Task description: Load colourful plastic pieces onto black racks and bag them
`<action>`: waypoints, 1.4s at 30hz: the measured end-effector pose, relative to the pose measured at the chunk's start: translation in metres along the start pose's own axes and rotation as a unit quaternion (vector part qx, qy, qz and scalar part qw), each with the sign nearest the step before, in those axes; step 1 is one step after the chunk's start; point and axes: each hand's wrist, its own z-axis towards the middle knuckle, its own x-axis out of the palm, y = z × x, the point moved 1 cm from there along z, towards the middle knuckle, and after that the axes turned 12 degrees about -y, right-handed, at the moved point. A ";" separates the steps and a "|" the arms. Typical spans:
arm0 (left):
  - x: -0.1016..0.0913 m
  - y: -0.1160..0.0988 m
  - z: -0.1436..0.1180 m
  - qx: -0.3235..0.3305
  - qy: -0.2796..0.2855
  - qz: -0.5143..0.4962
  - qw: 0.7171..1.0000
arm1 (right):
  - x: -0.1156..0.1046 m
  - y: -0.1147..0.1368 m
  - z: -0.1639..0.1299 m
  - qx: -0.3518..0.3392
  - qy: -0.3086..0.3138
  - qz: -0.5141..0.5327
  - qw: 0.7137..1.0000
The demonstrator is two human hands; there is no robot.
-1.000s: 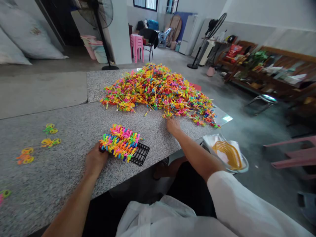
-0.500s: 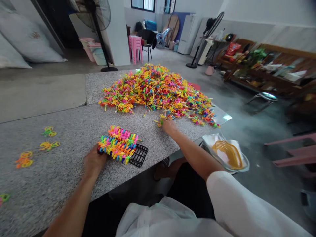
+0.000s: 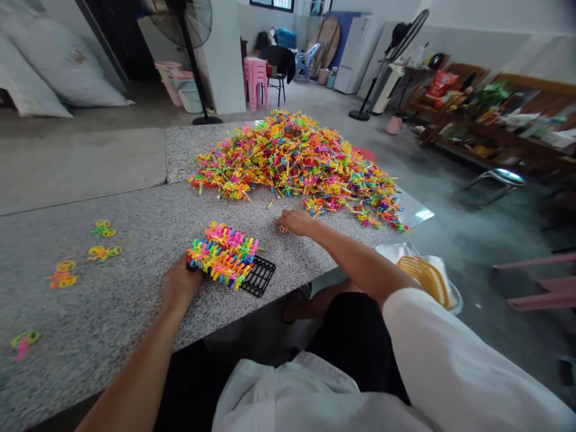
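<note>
Left hand [image 3: 180, 285] clamped on black grid tray [image 3: 258, 277] edge, mid-desk [image 3: 135, 240]. Right hand [image 3: 297, 222] pinched on small orange piece [image 3: 283, 228] near pile [image 3: 297, 159]. Tray best kept steadied; piece to be seated squarely.

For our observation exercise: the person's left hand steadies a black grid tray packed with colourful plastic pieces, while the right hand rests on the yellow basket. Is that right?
Not quite. The head view shows the right hand on the granite table by the pile of plastic pieces, not on the yellow basket. The left hand does steady the black grid tray.
</note>
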 end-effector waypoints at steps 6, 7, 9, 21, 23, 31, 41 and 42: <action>0.000 0.000 -0.001 -0.002 0.004 -0.012 1.000 | 0.000 -0.002 -0.007 0.006 0.058 0.037 0.998; -0.001 0.000 -0.001 0.001 0.002 -0.015 1.000 | 0.001 -0.001 -0.011 0.008 0.053 0.033 0.998; -0.001 -0.001 -0.001 0.005 0.001 -0.014 1.000 | 0.003 0.000 -0.020 0.014 0.031 0.012 0.999; -0.001 -0.002 -0.004 0.017 0.001 -0.002 1.000 | 0.022 0.044 -0.068 0.173 -0.121 0.230 0.950; -0.001 -0.003 -0.004 0.012 0.006 0.002 1.000 | 0.027 0.056 -0.071 0.183 -0.136 0.277 0.934; 0.000 -0.004 -0.005 0.007 -0.002 -0.001 1.000 | 0.040 0.097 -0.070 0.203 -0.075 0.448 0.868; 0.002 -0.001 -0.004 0.011 -0.015 -0.017 1.000 | 0.043 0.120 -0.067 0.141 -0.068 0.345 0.925; 0.002 -0.001 -0.004 0.008 -0.016 -0.018 1.000 | 0.044 0.123 -0.068 0.135 -0.076 0.324 0.933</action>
